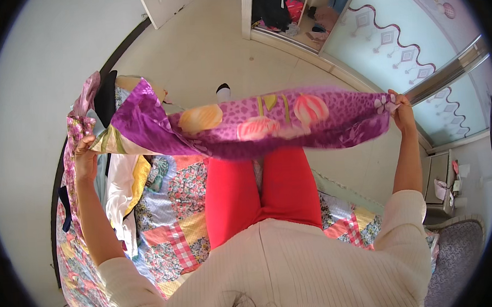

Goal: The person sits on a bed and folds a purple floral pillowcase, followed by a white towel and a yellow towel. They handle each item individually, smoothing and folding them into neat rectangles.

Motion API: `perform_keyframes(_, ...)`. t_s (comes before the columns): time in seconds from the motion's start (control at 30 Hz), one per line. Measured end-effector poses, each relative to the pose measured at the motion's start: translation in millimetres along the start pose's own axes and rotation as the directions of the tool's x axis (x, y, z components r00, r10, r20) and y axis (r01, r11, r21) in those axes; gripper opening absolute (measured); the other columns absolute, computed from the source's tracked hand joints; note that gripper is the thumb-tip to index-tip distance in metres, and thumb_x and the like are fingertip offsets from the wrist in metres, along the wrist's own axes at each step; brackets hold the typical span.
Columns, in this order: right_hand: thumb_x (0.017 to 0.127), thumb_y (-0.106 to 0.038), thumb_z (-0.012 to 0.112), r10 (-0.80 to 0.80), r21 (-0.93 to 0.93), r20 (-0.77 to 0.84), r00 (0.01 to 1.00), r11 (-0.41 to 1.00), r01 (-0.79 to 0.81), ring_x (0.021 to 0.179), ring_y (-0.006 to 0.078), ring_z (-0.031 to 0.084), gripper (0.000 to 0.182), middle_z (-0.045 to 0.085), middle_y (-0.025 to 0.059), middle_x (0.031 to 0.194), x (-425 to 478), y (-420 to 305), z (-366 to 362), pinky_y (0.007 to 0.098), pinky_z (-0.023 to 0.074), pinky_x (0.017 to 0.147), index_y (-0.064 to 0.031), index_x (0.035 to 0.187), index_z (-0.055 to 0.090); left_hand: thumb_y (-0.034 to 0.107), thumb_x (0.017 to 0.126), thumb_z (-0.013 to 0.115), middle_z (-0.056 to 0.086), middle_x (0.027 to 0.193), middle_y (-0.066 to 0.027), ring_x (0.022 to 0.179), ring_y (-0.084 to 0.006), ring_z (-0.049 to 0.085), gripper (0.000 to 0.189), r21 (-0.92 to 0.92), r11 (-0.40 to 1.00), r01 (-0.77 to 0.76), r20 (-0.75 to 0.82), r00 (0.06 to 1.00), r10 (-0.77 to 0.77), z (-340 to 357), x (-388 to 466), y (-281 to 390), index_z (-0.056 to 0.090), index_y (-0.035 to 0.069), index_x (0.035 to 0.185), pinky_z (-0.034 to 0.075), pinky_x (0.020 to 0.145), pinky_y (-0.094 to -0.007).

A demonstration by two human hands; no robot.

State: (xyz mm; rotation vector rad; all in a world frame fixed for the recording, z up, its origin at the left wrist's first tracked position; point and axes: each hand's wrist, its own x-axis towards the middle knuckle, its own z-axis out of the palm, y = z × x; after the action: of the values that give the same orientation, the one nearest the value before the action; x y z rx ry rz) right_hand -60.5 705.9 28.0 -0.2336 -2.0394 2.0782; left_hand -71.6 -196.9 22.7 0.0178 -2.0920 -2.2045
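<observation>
A purple floral cloth [277, 118] stretches across the view above my red-trousered thighs. My left hand [86, 157] pinches its left end, where a cream and green part shows. At the far right end, my right hand [402, 110] grips a corner between thumb and fingers. The cloth sags between them, its lower edge folded and blurred. Behind my left hand hangs a pink floral garment [75, 137]. Beside my left forearm, a white garment [122, 189] and a yellow cloth [138, 184] lie on a patchwork bedspread [190, 210].
I sit on the bed, a foot in a white sock [223, 94] on the pale floor [191, 60]. An open wardrobe [247, 16] holding clothes stands ahead right, beside its patterned sliding door [394, 33]. A small cabinet [437, 177] and grey upholstered chair [456, 259] are at right.
</observation>
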Motion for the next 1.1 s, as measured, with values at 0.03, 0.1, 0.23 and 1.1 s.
perform_keyframes(0.03,0.076,0.006,0.042,-0.014,0.001,-0.011,1.000,1.000,0.014,0.081,0.0121,0.052,0.019,0.056,0.0017,0.089,4,-5,-5,0.0265,0.0439,0.073,-0.0089,0.068,0.049,-0.009,0.076,0.050,0.057,0.095,-0.0041,0.083,-0.0114,0.056,0.019,-0.020,0.998,-0.059,0.072,0.996,0.060,-5,3,1,0.058,0.006,0.084,0.045,0.071,-0.0239)
perform_keyframes(0.1,0.080,0.001,0.044,-0.035,0.004,-0.027,0.999,0.999,0.035,0.070,0.0096,0.049,0.022,0.054,-0.0015,0.079,10,-20,-10,0.0212,0.0419,0.064,-0.0104,0.061,0.042,-0.008,0.078,0.050,0.057,0.097,-0.0046,0.086,-0.0126,0.056,0.016,-0.067,0.984,-0.164,0.205,0.963,0.174,-14,5,3,0.055,0.007,0.073,0.045,0.071,-0.0246)
perform_keyframes(0.23,0.079,0.002,0.042,-0.143,0.031,-0.134,0.981,0.988,0.149,0.066,0.0075,0.044,0.022,0.049,-0.0036,0.071,-17,-45,5,0.0217,0.0381,0.060,-0.0113,0.061,0.041,-0.006,0.078,0.050,0.057,0.097,-0.0024,0.088,-0.0135,0.055,0.019,-0.029,0.997,-0.066,0.020,0.998,0.066,21,-15,17,0.051,0.007,0.065,0.045,0.071,-0.0245)
perform_keyframes(1.1,0.084,-0.005,0.052,-0.242,-0.087,-0.241,0.940,0.970,0.228,0.088,0.0165,0.058,0.018,0.060,0.0070,0.098,-72,-100,-31,0.0280,0.0448,0.081,-0.0006,0.100,0.060,-0.001,0.085,0.044,0.055,0.102,-0.0058,0.094,-0.0137,0.052,0.020,0.685,0.699,-0.207,-0.270,0.819,0.507,72,-50,106,0.061,-0.002,0.096,0.039,0.085,-0.0240)
